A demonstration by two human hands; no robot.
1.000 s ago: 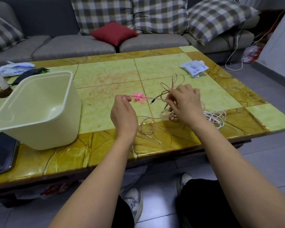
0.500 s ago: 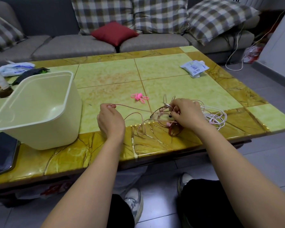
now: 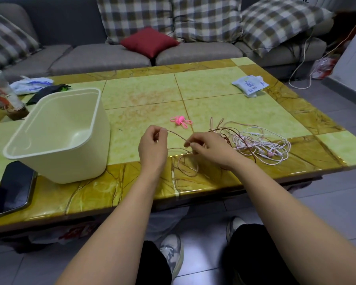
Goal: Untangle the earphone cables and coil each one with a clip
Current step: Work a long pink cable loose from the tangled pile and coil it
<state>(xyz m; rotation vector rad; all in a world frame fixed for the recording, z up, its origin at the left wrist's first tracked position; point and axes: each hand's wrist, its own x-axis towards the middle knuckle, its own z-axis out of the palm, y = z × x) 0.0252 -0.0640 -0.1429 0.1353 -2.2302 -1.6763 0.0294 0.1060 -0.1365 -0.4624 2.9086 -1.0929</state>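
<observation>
the left hand (image 3: 152,147) hovers over the near part of the table (image 3: 142,93) with its fingers curled in, thumb and forefinger pinching one end of a thin brown cable (image 3: 176,134). the right hand (image 3: 210,149) is just beside it, its fingertips drawn together and pinching the same brown cable a little further along, so a short stretch runs between the two hands. below the hands the cable falls in loose loops onto the table's yellow-brown border, and to the right it runs into a tangled heap with a pale pink cable (image 3: 275,145) whose earbuds lie near the table edge. a small pink clip (image 3: 181,121) lies on the green tile just beyond the hands, touching neither. a cream plastic tub (image 3: 60,136) stands to the left, with a dark phone (image 3: 13,188) flat by its near corner and a cup (image 3: 2,95) behind it. a white packet (image 3: 250,85) lies at the far right of the table. a red cushion (image 3: 149,41) sits on the grey sofa (image 3: 193,52) behind.
</observation>
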